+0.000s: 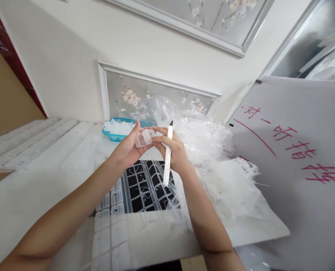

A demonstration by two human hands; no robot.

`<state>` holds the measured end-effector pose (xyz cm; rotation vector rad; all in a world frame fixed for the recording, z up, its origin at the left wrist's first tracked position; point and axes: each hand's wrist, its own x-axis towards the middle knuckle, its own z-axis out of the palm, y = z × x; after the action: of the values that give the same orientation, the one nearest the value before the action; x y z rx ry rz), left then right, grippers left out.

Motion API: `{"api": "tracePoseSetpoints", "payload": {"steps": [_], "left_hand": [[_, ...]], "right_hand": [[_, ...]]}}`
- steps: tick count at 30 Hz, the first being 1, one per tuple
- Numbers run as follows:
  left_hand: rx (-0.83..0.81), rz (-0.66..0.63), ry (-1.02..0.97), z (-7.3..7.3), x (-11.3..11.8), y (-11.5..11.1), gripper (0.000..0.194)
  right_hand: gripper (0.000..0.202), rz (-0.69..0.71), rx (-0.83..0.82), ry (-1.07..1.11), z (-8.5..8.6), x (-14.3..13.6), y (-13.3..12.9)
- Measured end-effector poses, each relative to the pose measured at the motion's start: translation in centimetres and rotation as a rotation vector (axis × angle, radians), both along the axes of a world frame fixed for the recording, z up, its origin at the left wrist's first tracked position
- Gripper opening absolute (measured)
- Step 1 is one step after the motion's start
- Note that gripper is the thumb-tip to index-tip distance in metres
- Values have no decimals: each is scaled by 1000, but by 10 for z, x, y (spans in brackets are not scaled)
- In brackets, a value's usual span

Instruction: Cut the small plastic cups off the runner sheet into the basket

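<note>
In the head view my left hand (129,148) is closed around one end of a small translucent plastic box (144,138), its thumb pointing up. The fingertips of my right hand (177,150) touch the box's other side. Tucked in the same right hand is a craft knife (168,160) with a white handle, its dark pointed blade upward and away from the box. Below both hands lies a black mat (137,192) bearing rows of clear plastic frames and thin loose scraps.
A blue basket (115,137) of white plastic pieces stands behind my hands. Rows of clear boxes (57,141) line the left. Clear bags (204,131) and a heap of plastic trimmings (229,184) lie right. A whiteboard (303,188) with red writing leans at far right.
</note>
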<state>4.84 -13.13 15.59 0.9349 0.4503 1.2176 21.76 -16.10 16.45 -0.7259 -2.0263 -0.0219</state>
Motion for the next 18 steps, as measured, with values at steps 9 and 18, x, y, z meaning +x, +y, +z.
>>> {"api": "tracePoseSetpoints", "payload": {"steps": [9, 18], "left_hand": [[-29, 22, -38, 2, 16, -17, 57], [162, -24, 199, -36, 12, 24, 38]], "right_hand": [[17, -99, -122, 10, -13, -13, 8], [18, -144, -226, -56, -23, 14, 32]]}}
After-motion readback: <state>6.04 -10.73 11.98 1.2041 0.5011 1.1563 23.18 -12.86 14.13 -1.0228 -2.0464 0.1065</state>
